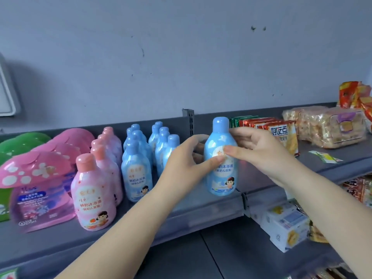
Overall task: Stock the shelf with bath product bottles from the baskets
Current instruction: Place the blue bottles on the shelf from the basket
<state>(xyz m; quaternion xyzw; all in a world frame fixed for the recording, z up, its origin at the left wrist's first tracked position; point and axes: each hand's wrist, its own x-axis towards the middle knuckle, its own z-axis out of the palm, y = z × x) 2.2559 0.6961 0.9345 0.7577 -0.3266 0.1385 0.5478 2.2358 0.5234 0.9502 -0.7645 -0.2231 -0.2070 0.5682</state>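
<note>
A blue bath bottle (pixel 221 174) stands upright near the front edge of the grey shelf (pixel 201 214), to the right of the other blue bottles. My left hand (pixel 187 158) holds its left side with thumb on the label. My right hand (pixel 255 150) grips its right side, thumb on the front and fingers at the shoulder. Two rows of blue bottles (pixel 138 170) stand to the left, then a row of pink bottles (pixel 94 192). No basket is in view.
Pink mushroom-shaped packs (pixel 38 184) and green ones (pixel 12 146) fill the shelf's left end. Right of the divider post (pixel 188 117) lie biscuit packets (pixel 281 135), wrapped bread (pixel 332 127) and red snack bags (pixel 354 95). A lower shelf holds white cartons (pixel 285 228).
</note>
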